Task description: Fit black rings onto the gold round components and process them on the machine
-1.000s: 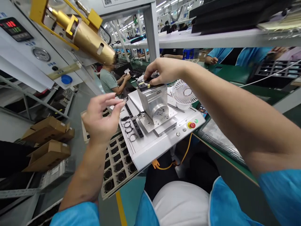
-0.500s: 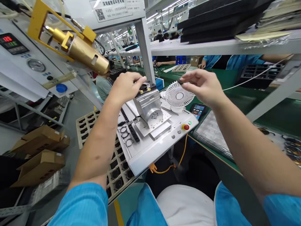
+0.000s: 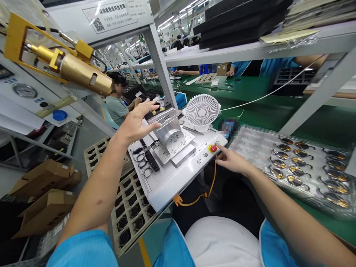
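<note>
My left hand [image 3: 140, 122] hovers beside the metal fixture [image 3: 168, 128], thumb and fingers spread, with nothing seen in it. A black part with small yellow knobs [image 3: 158, 110] sits on top of that fixture, partly hidden by the fingers. My right hand [image 3: 229, 159] is at the front right corner of the white machine base [image 3: 178, 181]. Its index finger points at the green-lit button [image 3: 217, 142], at or very near it, while the other fingers curl under. Just left of that fingertip is the red emergency-stop button [image 3: 213, 148]. Black rings [image 3: 142, 163] lie on the base's left side.
A white fan [image 3: 202, 111] stands behind the base. Clear trays with several round dark-lensed parts [image 3: 296, 161] lie at right. The gold dispenser [image 3: 83, 72] hangs upper left. A compartment tray [image 3: 130, 207] with black round pieces is below left. An orange cable [image 3: 213, 181] hangs in front.
My right hand has come down from beside the fan to the buttons. My left hand has spread its fingers and stays by the fixture. The view has shifted, showing more of the right-hand trays.
</note>
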Tool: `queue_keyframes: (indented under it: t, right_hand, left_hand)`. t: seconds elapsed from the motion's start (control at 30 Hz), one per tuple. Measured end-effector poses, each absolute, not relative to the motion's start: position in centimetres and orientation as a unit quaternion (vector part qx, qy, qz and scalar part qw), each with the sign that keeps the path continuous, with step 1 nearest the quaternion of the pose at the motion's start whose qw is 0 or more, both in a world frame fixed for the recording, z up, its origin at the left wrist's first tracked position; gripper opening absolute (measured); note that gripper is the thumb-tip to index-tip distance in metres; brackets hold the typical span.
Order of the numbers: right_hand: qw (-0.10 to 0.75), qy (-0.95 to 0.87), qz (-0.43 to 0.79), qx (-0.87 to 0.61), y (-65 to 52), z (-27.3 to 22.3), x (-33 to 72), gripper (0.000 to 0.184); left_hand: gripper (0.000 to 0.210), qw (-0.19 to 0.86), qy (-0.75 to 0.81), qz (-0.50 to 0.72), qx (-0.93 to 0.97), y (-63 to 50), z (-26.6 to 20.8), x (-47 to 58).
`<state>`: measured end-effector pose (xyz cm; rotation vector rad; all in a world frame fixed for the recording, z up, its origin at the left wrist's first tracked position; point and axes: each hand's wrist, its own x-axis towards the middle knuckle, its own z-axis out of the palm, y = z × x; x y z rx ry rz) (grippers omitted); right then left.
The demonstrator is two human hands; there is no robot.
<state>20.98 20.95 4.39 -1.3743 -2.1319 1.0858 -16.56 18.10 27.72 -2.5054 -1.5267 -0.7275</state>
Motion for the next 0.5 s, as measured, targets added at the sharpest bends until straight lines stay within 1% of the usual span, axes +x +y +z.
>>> queue_keyframes:
  t: [0.1, 0.17, 0.23, 0.27, 0.33, 0.4, 0.43, 0.5]
  right_hand:
    - [0.158, -0.786, 0.323, -0.503, 20.3, 3.4, 20.1, 0.089]
    - [0.164, -0.785, 0.314, -0.508, 20.3, 3.0, 19.8, 0.094]
    - [0.176, -0.778, 0.32, -0.512, 20.6, 3.1, 19.7, 0.096]
    - [0.181, -0.774, 0.323, -0.514, 20.8, 3.2, 19.8, 0.096]
    - [0.19, -0.767, 0.331, -0.516, 21.0, 3.8, 20.2, 0.092]
    - [0.201, -0.762, 0.338, -0.515, 20.3, 4.3, 20.8, 0.082]
    - [0.212, -0.759, 0.359, -0.501, 19.5, 4.4, 21.1, 0.078]
    - [0.248, -0.747, 0.44, -0.434, 17.1, 4.1, 21.4, 0.077]
  left_hand:
    - [0.078, 0.068, -0.477, -0.325, -0.814, 15.7, 26.4, -16.6]
    - [0.071, 0.083, -0.439, -0.414, -0.793, 13.0, 24.0, -15.9]
    - [0.054, 0.07, -0.382, -0.511, -0.767, 9.9, 20.3, -14.4]
    - [0.046, 0.04, -0.361, -0.541, -0.759, 8.4, 18.1, -13.3]
    - [0.038, -0.099, -0.39, -0.553, -0.729, 5.8, 13.4, -10.7]
    - [0.031, -0.258, -0.474, -0.527, -0.657, 4.0, 8.7, -7.9]
    - [0.03, -0.332, -0.502, -0.523, -0.603, 3.4, 6.6, -6.4]
    - [0.038, -0.465, -0.511, -0.52, -0.502, 2.6, 3.0, -3.8]
